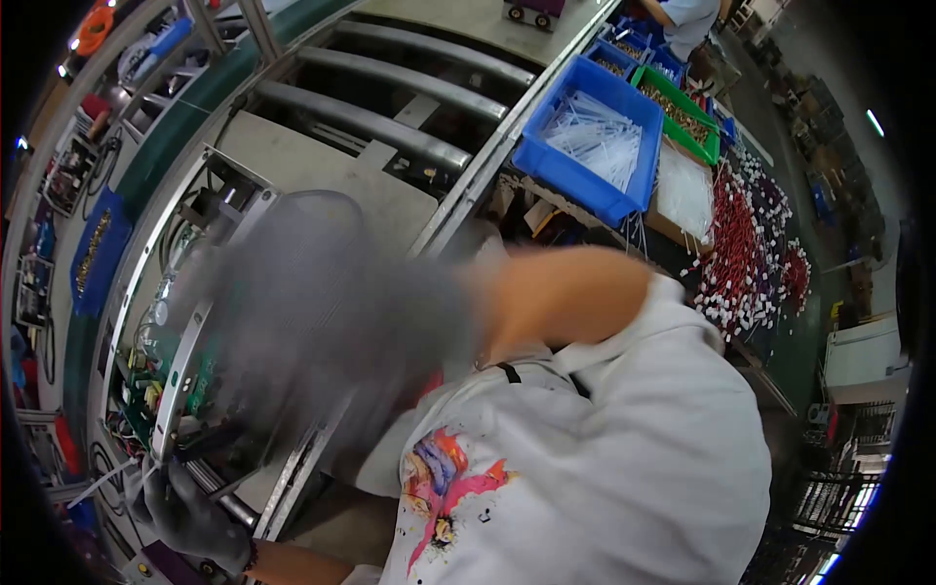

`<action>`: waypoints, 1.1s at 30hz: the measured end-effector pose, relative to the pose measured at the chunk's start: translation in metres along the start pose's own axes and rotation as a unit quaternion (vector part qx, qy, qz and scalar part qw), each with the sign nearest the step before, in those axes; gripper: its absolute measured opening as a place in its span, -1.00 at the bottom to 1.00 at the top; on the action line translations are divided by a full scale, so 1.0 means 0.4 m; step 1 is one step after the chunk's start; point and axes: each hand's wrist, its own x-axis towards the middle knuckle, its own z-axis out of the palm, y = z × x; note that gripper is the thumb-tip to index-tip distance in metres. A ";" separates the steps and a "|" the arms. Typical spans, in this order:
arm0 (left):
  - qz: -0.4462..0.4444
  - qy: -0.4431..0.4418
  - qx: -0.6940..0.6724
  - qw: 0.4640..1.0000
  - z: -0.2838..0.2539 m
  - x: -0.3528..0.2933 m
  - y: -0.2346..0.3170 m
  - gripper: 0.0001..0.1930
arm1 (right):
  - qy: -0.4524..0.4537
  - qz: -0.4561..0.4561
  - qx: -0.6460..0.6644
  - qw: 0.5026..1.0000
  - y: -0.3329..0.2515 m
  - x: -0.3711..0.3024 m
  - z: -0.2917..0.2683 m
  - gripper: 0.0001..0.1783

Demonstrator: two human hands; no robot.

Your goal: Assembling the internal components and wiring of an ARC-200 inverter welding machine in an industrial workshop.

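Observation:
A person in a white printed T-shirt [604, 439] leans across the middle of the view and hides most of the bench. A dark-gloved hand, taken as my left hand [190, 517], sits at the lower left, its bare forearm entering from the lower edge beside the shirt. It rests against the lower end of a metal-framed unit with a green circuit board [161, 385] on the conveyor. Thin white strips [102, 480] stick out just left of the glove; whether the fingers grip them is unclear. My right hand is not visible.
Grey conveyor rollers [390, 122] run behind the unit. At the upper right stand a blue bin of clear ties [546, 161], a green bin of small brass parts [707, 146] and a heap of red wires with white ends [741, 253]. Another person [687, 19] works at the far top.

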 end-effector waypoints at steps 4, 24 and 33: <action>0.070 -0.039 -0.039 0.996 0.012 0.023 0.021 -0.74 | 0.223 0.425 -0.458 0.749 0.443 -0.349 -0.622 -0.64; -0.121 -0.017 -0.336 0.934 0.071 -0.075 0.368 -0.40 | 0.189 0.022 0.095 0.977 0.166 -0.237 -0.135 -0.81; -0.413 0.006 -0.473 0.778 0.017 -0.158 0.295 -0.72 | -0.122 0.046 0.326 0.936 0.025 -0.139 0.240 -0.93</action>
